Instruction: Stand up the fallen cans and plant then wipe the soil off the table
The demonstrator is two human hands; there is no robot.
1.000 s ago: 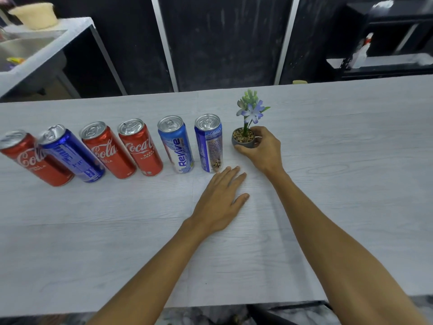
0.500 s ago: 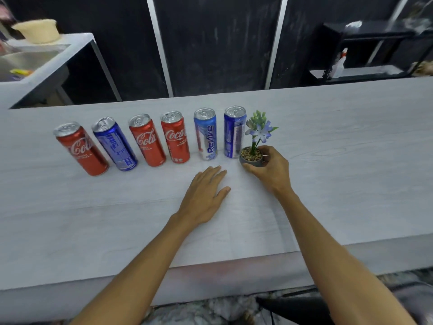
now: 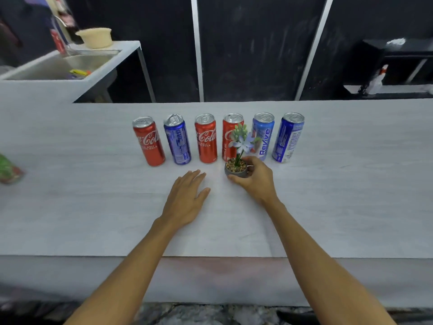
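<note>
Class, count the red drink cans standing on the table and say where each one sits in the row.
3. Counting from the left of the six-can row: first red can, third red can and fourth red can, the last partly hidden behind the potted plant. No others show.

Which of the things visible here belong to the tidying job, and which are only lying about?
Belong to the job:
six cans, all upright in a row
small potted plant, held by the right hand
table

Only lying about:
green and red packet at the table's left edge
cream bowl beside the sink
</note>
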